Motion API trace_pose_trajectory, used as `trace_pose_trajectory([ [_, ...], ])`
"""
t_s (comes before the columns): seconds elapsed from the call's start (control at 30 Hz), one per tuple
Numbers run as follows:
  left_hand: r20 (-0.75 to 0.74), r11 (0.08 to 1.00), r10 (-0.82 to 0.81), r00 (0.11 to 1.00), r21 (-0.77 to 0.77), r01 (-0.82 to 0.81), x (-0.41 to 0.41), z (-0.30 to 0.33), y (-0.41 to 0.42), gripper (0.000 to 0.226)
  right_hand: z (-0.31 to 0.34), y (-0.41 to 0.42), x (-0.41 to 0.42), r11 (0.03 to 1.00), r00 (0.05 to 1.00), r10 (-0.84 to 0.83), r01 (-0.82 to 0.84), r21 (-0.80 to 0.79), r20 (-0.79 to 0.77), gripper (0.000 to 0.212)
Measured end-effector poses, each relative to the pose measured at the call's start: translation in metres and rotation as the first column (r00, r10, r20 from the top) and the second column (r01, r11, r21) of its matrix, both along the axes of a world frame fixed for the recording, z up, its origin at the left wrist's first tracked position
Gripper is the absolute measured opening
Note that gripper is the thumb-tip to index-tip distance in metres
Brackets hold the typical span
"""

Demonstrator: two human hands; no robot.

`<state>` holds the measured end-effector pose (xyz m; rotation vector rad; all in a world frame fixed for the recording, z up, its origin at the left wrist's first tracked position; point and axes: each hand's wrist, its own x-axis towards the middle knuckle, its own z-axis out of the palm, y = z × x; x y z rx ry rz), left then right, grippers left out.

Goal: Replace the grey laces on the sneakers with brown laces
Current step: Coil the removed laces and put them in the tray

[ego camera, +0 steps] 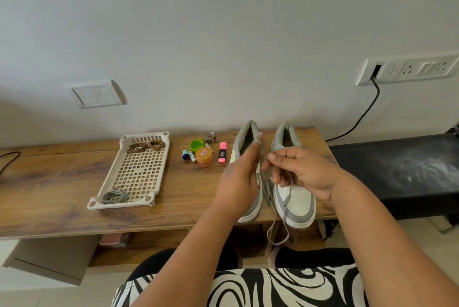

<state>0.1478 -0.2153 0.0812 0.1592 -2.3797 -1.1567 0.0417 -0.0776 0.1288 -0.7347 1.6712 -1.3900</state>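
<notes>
Two grey-and-white sneakers stand side by side at the right end of the wooden table, toes toward me: the left sneaker [244, 137] and the right sneaker [296, 201]. A loose grey lace [278, 229] hangs from my hands over the table's front edge. My right hand [301, 170] pinches this lace above the right sneaker. My left hand [239, 177] is raised in front of the left sneaker, its fingertips at the same lace by my right hand. Brown laces [145, 146] lie coiled at the far end of a beige perforated tray [135, 172]. A bundled grey lace [114, 197] lies at its near end.
Between tray and sneakers stand a green cap [196, 144], an orange jar [204, 157], a pink highlighter [222, 152], small markers [188, 155] and a tape roll [210, 136]. A black bench [397, 175] adjoins the table's right end. A black cable [360, 118] runs from the wall socket.
</notes>
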Motion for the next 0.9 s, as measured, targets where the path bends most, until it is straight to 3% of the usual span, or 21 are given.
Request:
trace_pose_trajectory([
  [0.13, 0.09, 0.987, -0.041, 0.995, -0.151, 0.054, -0.001, 0.0, 0.006, 0.045, 0.003, 0.002, -0.001, 0.987, 0.976, -0.071, 0.098, -0.125, 0.204, 0.029],
  [0.33, 0.244, 0.977, -0.21, 0.947, 0.024, 0.21, 0.001, 0.001, 0.011, 0.039, 0.003, 0.002, -0.008, 0.92, 0.886, -0.171, 0.3, -0.251, 0.431, 0.027],
  [0.47, 0.236, 0.927, -0.269, 0.934, 0.325, 0.185, -0.001, 0.005, 0.015, 0.042, 0.0, -0.001, -0.009, 0.898, 0.863, -0.233, 0.368, -0.242, 0.449, 0.027],
  [0.67, 0.214, 0.787, -0.287, 0.934, 0.609, 0.102, -0.002, 0.008, 0.017, 0.043, 0.001, 0.0, -0.008, 0.897, 0.873, -0.206, 0.349, -0.273, 0.441, 0.027],
  [0.77, 0.228, 0.763, -0.309, 0.923, 0.639, 0.098, -0.002, 0.01, 0.015, 0.043, 0.001, -0.001, -0.007, 0.896, 0.884, -0.189, 0.334, -0.294, 0.428, 0.027],
  [0.9, 0.254, 0.802, -0.331, 0.909, 0.583, 0.129, -0.001, 0.01, 0.015, 0.043, -0.001, -0.001, -0.007, 0.893, 0.883, -0.213, 0.35, -0.284, 0.417, 0.028],
])
